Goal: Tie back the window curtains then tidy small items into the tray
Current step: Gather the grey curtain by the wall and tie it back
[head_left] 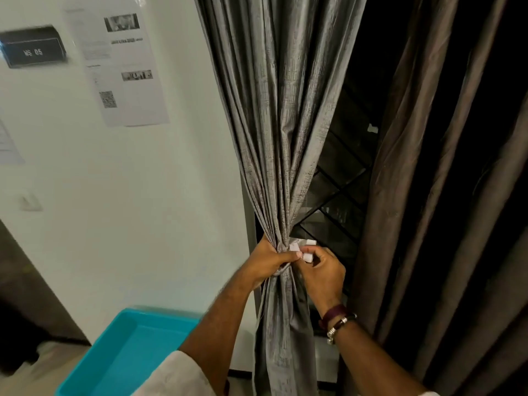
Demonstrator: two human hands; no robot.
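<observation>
we had the grey textured fabric curtain (281, 138) gathered into a tight bunch at about waist height, close to the white wall (143, 195). our left hand (271, 262) was curled round the bunch, its grip pressed shut on the fabric and on the grey tie-back band (281, 271) that circled it. our right hand (323, 277) sat just beside it on the window side, its grip pinching one small white end piece of the band (308, 257), with two more white pieces (294, 247) touching or nearly touching it; we could not tell whether the ends had locked together. we judged this curtain to be nearly tied, with only the fastening left to close. the dark brown curtain (443, 195) on the right hung loose, with no band on it that we could see, so it seemed to need the same treatment. between the two, the dark window with its black grille (340, 201) showed through. the turquoise plastic tray (120, 361) lay low at the left, below the wall, and what we could see of it held nothing; no small items were in sight, so the tidying looked not yet begun.
</observation>
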